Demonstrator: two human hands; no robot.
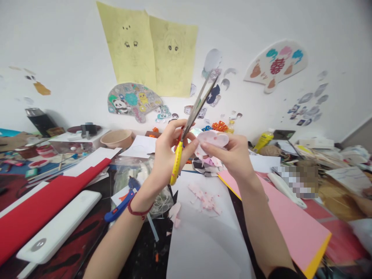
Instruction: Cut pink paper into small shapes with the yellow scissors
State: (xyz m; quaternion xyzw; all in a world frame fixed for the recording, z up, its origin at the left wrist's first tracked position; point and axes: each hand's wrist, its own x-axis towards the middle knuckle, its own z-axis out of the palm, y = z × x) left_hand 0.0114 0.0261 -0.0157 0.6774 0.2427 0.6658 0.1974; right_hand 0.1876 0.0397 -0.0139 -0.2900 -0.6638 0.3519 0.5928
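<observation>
My left hand (170, 149) is closed around scissors (188, 124) with a yellow handle. Their blades point up toward the wall and stand slightly apart. Its thumb tip reaches the left edge of a pale pink paper cutout (213, 138) with rounded lobes and reddish spots. Pinched between the thumb and fingers of my right hand (232, 155), the cutout is held up in the air, away from the blades. Below both hands, pink paper scraps (205, 198) lie on a white sheet (209, 240). Some fingers of my left hand are hidden behind the handle.
Left of the white sheet are a blue glue gun (123, 203), a plastic bag (158, 201), a white power bank (61, 226) and a red strip (55, 209). Pink card (290, 224) lies to the right. Behind stand a bowl (116, 138) and a yellow bottle (264, 140).
</observation>
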